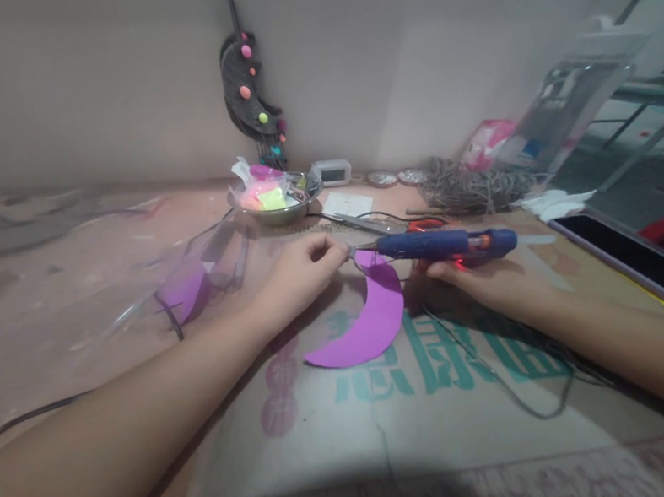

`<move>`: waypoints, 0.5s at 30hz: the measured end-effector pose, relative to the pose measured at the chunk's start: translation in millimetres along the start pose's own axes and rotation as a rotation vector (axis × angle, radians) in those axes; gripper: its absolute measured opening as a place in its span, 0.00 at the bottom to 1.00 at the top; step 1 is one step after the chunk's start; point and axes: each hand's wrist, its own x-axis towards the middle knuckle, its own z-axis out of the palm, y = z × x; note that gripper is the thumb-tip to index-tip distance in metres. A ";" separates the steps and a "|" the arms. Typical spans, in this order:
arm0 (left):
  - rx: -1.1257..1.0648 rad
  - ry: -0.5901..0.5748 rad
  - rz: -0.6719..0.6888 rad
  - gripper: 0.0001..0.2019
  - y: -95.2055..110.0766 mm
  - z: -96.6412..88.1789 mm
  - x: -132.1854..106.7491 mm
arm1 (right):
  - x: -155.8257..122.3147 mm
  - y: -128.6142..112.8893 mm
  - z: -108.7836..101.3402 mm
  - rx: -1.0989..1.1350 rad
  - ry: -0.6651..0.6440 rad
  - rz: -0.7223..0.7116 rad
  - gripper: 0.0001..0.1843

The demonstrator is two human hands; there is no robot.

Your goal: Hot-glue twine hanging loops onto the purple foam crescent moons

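Note:
My right hand (472, 279) is closed around a blue hot glue gun (425, 246), which lies nearly level with its nozzle pointing left. A red light glows on its underside. The nozzle tip is close to the fingertips of my left hand (307, 274). That hand is closed in a pinch at the upper end of a purple crescent cutout (377, 322). A small greyish bit shows at the pinch, too small to name. The crescent lies over a printed cardboard sheet (294, 469). A dark thin cord (528, 411) loops below my right hand.
Behind stand a metal bowl (281, 215) of colourful packets and a dark crescent decoration (244, 93) with pompoms against the wall. Scissors (366, 223), a bundle of grey twigs (468, 186) and a phone (638, 254) lie about. A purple scrap (185, 291) is left.

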 end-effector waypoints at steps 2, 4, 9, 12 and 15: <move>0.000 -0.005 0.003 0.15 -0.1 -0.1 0.1 | -1.1 0.3 1.9 -0.034 0.017 0.058 0.13; -0.003 -0.006 0.011 0.15 0.0 -0.2 0.3 | -1.4 -0.2 2.4 -0.071 0.029 0.116 0.13; -0.014 -0.004 0.017 0.15 0.5 -0.2 0.1 | 0.2 -1.7 0.6 -0.032 0.051 0.089 0.11; -0.017 0.005 0.017 0.15 0.9 0.0 -0.2 | 2.5 0.0 0.2 0.030 0.037 -0.015 0.10; -0.019 0.010 0.022 0.15 1.1 0.3 -0.2 | 4.3 1.7 0.5 0.058 0.029 -0.043 0.09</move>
